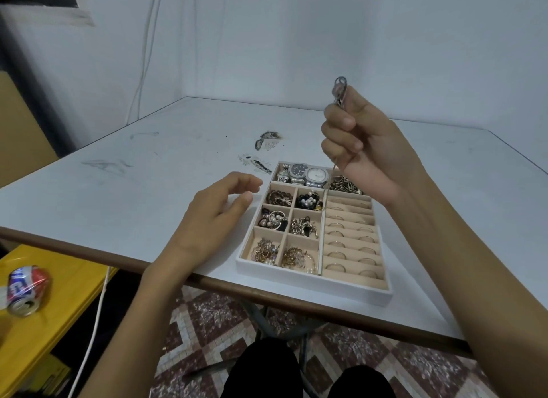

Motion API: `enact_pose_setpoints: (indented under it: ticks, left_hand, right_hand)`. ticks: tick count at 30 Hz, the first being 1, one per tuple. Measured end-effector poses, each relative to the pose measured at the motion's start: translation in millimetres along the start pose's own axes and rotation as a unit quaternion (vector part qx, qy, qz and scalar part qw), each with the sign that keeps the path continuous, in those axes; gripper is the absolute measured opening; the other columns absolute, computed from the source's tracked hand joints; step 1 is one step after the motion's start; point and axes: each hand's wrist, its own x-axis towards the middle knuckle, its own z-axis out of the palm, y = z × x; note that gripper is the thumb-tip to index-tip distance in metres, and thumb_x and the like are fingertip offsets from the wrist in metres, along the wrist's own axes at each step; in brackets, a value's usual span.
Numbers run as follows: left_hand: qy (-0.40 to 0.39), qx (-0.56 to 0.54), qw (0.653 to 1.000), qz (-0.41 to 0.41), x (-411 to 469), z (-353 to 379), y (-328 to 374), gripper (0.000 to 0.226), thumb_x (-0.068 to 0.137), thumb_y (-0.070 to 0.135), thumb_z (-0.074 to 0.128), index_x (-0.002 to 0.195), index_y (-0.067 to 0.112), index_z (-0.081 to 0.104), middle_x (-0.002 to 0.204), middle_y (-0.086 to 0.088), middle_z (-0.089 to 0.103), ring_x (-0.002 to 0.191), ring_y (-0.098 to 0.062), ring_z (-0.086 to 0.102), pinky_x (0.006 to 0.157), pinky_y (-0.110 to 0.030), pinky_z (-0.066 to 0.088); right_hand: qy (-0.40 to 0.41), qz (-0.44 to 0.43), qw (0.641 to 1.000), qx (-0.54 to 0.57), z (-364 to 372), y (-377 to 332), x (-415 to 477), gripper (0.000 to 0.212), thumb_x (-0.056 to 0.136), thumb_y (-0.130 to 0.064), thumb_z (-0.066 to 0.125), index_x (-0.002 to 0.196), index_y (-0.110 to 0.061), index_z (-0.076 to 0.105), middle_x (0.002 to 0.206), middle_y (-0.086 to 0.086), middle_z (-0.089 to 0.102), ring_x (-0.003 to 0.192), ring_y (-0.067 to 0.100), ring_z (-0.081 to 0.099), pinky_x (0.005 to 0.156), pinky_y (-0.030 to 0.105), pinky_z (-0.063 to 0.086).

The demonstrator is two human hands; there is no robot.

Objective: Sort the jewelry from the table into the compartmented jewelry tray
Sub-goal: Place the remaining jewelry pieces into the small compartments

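I'm holding a silver chain piece (339,92) high in my right hand (358,142), fingers clamped round it, probably so its dangling tail is clearing the jewelry tray (311,279) above the far right compartment. My left hand (216,208) is hovering just left of the tray, fingers apart.

Room check: corner station.
Your white table (118,190), brown-edged, carries dark scuffs; pale walls (326,42) meet behind it, a cable (145,56) hangs down the left one; the floor (213,317) is maroon-and-cream patterned tile; a yellow surface (71,279) sits low at your left.
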Motion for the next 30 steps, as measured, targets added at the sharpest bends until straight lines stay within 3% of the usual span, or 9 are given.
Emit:
enact_pose_setpoints:
  ticks: [3,6,7,10,13,17,20,24,30]
  left_hand:
    - [-0.017,0.064,0.998,-0.009,0,1,-5,0.034,0.098,0.016,0.046,0.130,0.024,0.052,0.133,0.014,0.054,0.124,0.001,0.046,0.103,-0.014,0.031]
    - [-0.070,0.158,0.985,-0.011,-1,3,-7,0.042,0.100,0.024,0.041,0.142,0.024,0.040,0.147,0.009,0.041,0.137,-0.012,0.036,0.117,-0.039,0.022]
    - [-0.091,0.198,0.976,-0.010,0,3,-7,0.043,0.101,0.028,0.036,0.144,0.024,0.036,0.150,0.009,0.037,0.139,-0.012,0.033,0.119,-0.040,0.017]
    - [-0.162,0.271,0.949,-0.005,3,0,-12,0.052,0.100,0.043,0.015,0.149,0.029,0.024,0.156,0.015,0.018,0.143,0.001,0.013,0.118,-0.027,0.003]
    - [-0.198,0.278,0.940,0.010,4,-7,-20,0.070,0.085,0.063,0.001,0.149,0.036,0.014,0.155,0.023,0.007,0.141,0.010,0.001,0.117,-0.023,0.000]
    - [-0.188,0.289,0.939,0.018,1,-7,-21,0.081,0.075,0.065,-0.008,0.149,0.038,0.012,0.154,0.026,0.004,0.140,0.012,-0.002,0.118,-0.023,-0.001]
    - [-0.173,0.287,0.942,0.018,0,-7,-19,0.082,0.075,0.065,-0.007,0.149,0.037,0.015,0.153,0.025,0.006,0.140,0.012,-0.001,0.117,-0.021,-0.001]
    - [-0.164,0.286,0.944,0.016,-1,-5,-19,0.082,0.075,0.065,-0.007,0.149,0.037,0.017,0.154,0.024,0.008,0.141,0.010,0.001,0.117,-0.022,0.000]
    - [-0.156,0.282,0.947,0.012,-1,-4,-22,0.072,0.085,0.062,0.003,0.148,0.036,0.022,0.154,0.024,0.012,0.141,0.010,0.004,0.117,-0.022,0.002]
  right_hand:
    - [-0.027,-0.004,1.000,0.007,5,2,-1,0.025,0.104,-0.013,0.026,0.087,-0.018,0.043,0.056,-0.008,0.043,0.040,0.002,0.028,0.044,0.016,0.021]
    - [-0.038,0.005,0.999,-0.015,9,7,-1,0.024,0.104,-0.012,0.026,0.088,-0.017,0.043,0.056,-0.008,0.044,0.040,0.002,0.029,0.043,0.015,0.025]
    - [-0.043,0.009,0.999,-0.021,10,9,-1,0.021,0.103,-0.014,0.029,0.088,-0.016,0.043,0.056,-0.007,0.044,0.040,0.002,0.029,0.042,0.015,0.026]
    - [-0.053,0.020,0.998,-0.034,13,16,-1,0.009,0.095,-0.018,0.041,0.088,-0.015,0.045,0.056,-0.006,0.045,0.039,0.003,0.030,0.041,0.016,0.025]
    - [-0.053,0.028,0.997,-0.046,14,22,0,0.004,0.088,-0.018,0.047,0.088,-0.014,0.046,0.056,-0.004,0.046,0.040,0.005,0.031,0.043,0.018,0.024]
    - [-0.057,0.054,0.993,-0.084,12,29,-1,0.006,0.088,-0.017,0.050,0.092,-0.013,0.047,0.058,-0.003,0.049,0.045,0.008,0.038,0.047,0.021,0.027]
    - [-0.068,0.079,0.986,-0.133,11,30,-3,0.005,0.090,-0.014,0.051,0.093,-0.011,0.049,0.061,0.000,0.053,0.051,0.013,0.046,0.049,0.022,0.038]
    - [-0.094,0.107,0.964,-0.223,8,22,-6,0.009,0.087,-0.014,0.056,0.094,-0.010,0.053,0.069,0.004,0.064,0.063,0.018,0.060,0.064,0.029,0.051]
    - [-0.132,0.141,0.918,-0.347,4,3,-11,0.023,0.083,-0.013,0.061,0.106,-0.007,0.059,0.084,0.007,0.075,0.082,0.017,0.070,0.083,0.029,0.054]
